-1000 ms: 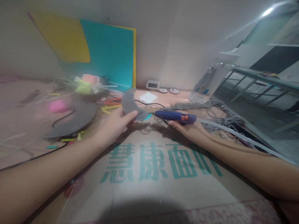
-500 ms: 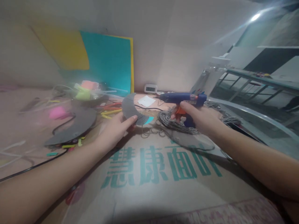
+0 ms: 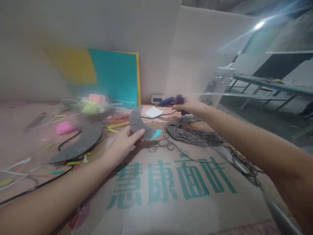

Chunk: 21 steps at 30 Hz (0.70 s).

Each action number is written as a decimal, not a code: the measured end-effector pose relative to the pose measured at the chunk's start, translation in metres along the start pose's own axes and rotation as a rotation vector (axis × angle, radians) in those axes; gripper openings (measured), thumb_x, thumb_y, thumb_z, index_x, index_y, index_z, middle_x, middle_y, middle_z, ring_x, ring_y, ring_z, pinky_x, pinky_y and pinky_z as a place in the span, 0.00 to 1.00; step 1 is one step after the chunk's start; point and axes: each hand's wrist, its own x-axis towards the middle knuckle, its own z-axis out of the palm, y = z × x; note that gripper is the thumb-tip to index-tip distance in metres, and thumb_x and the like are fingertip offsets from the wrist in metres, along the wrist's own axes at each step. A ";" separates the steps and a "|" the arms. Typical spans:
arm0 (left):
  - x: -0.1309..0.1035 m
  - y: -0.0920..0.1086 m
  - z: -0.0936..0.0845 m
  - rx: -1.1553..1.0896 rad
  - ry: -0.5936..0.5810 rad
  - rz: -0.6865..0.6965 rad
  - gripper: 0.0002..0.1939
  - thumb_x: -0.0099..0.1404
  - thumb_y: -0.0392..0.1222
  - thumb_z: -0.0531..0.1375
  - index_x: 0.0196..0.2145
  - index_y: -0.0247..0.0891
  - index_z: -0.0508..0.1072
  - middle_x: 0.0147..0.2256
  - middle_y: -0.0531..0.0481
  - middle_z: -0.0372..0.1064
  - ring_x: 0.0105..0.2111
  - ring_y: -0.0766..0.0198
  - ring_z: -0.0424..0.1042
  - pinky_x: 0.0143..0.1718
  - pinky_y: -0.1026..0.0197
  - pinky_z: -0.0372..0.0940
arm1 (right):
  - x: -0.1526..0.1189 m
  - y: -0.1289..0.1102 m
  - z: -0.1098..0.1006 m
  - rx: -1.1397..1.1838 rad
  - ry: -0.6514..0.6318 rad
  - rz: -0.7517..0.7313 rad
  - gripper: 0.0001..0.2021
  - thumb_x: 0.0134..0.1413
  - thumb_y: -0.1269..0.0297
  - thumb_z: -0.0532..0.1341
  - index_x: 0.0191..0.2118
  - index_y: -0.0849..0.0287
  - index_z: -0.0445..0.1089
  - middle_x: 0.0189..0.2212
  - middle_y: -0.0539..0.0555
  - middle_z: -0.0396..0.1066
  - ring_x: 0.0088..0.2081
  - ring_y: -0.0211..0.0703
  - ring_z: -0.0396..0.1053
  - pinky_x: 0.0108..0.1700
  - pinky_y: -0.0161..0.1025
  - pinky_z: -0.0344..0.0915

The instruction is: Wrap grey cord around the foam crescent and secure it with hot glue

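Note:
My left hand (image 3: 126, 140) pinches a grey crescent-shaped piece (image 3: 137, 121) that looks wrapped in cord, with a bare turquoise tip (image 3: 156, 133) at its right end. A thin grey cord (image 3: 181, 157) trails from near that tip across the board. Farther back, my right hand (image 3: 187, 106) is closed round a blue hot glue gun (image 3: 168, 101), whose nozzle points left over a white square pad (image 3: 153, 112). Below the right hand lies a coiled hank of grey cord (image 3: 193, 132).
A larger grey crescent (image 3: 83, 143) lies at the left among coloured scraps and a pink lump (image 3: 64, 127). Turquoise and yellow sheets (image 3: 114, 75) lean on the wall beside a small digital clock (image 3: 157, 99). A clear jar (image 3: 221, 81) stands at the back right. Printed cardboard (image 3: 171, 209) covers the front.
My right hand has carried the glue gun back and left, from above the cord hank to the white pad. My left hand keeps hold of the crescent. The view has tilted up slightly.

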 end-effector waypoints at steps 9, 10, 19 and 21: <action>-0.001 0.001 0.001 -0.014 -0.010 -0.010 0.19 0.60 0.57 0.62 0.29 0.38 0.66 0.23 0.56 0.66 0.23 0.66 0.65 0.26 0.64 0.57 | 0.039 0.031 0.029 -0.094 -0.032 0.018 0.13 0.56 0.61 0.63 0.44 0.64 0.73 0.22 0.52 0.71 0.23 0.39 0.67 0.27 0.36 0.65; -0.001 0.000 0.001 -0.010 -0.011 -0.005 0.19 0.60 0.57 0.62 0.28 0.38 0.65 0.22 0.56 0.66 0.23 0.66 0.64 0.26 0.64 0.57 | 0.041 0.032 0.030 -0.114 -0.029 0.014 0.13 0.57 0.61 0.63 0.44 0.64 0.73 0.23 0.53 0.72 0.24 0.39 0.67 0.27 0.36 0.65; 0.001 -0.004 -0.003 0.028 -0.048 0.022 0.19 0.60 0.58 0.61 0.28 0.37 0.70 0.25 0.51 0.69 0.26 0.63 0.67 0.30 0.62 0.61 | -0.009 0.019 0.002 -0.465 0.119 -0.150 0.14 0.56 0.57 0.63 0.39 0.61 0.79 0.37 0.63 0.78 0.38 0.53 0.72 0.39 0.43 0.63; -0.002 0.000 -0.003 0.013 -0.028 -0.005 0.19 0.59 0.58 0.62 0.28 0.36 0.71 0.26 0.50 0.70 0.26 0.63 0.67 0.30 0.62 0.61 | -0.036 0.003 0.006 -0.481 0.152 -0.322 0.14 0.61 0.57 0.59 0.42 0.57 0.79 0.41 0.60 0.78 0.40 0.51 0.72 0.40 0.42 0.63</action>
